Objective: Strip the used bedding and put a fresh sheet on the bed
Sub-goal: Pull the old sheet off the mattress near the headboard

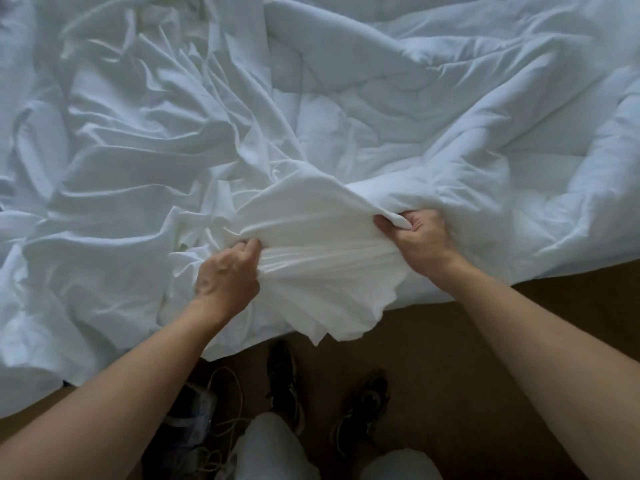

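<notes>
Item: rumpled white cloth bedding (145,140), spread from 9 to 3 o'clock, its near edge hanging toward the brown floor (450,348).

My left hand (227,271) fists a gathered bunch. My right hand (420,237), at 3 o'clock of it, curls round the same fold.

Step, I judge: stripping, early.

Next: haul the bunch toward 6 o'clock, clear of my dark shoes (284,379).

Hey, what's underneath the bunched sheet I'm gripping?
More rumpled white bedding shows around the sheet, which the left hand and right hand grip. What lies beneath is covered.
</notes>
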Tool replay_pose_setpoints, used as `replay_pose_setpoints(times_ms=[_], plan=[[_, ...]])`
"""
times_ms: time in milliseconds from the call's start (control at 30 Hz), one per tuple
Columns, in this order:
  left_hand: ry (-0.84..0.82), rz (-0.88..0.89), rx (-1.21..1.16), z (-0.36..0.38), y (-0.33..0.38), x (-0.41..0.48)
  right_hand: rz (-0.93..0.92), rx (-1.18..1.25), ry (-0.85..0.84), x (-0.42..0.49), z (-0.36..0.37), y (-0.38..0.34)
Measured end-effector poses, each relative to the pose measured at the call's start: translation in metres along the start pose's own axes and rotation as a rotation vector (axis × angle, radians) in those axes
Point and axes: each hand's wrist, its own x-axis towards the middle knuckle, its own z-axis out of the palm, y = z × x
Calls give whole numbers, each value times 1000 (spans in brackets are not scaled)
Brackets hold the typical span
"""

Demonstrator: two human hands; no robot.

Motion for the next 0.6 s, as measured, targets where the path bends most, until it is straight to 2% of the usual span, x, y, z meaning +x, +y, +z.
replay_pose_setpoints(times_ms=[67, 167, 233, 333, 400, 467, 567, 600], plan=[[40, -10, 3, -7, -9, -5, 23, -79, -31, 3, -5, -11], [64, -33, 76, -13, -39, -9, 90, -60, -264, 2, 5, -21], [13, -65, 151, -13, -61, -9, 19, -116, -325, -5, 22, -22], [-80, -160, 211, -9, -72, 7, -152, -356, -434, -15, 45, -16], [-117, -185, 225, -3, -62, 19, -127, -463, -500, -16, 48, -3], [-113, -113, 194, 6, -37, 21, -6, -386, -457, -15, 46, 12], [14, 144, 99, 24, 12, 6, 162, -27, -311, -19, 54, 17], [35, 177, 102, 29, 24, 4, 194, 90, -252, -20, 59, 14]])
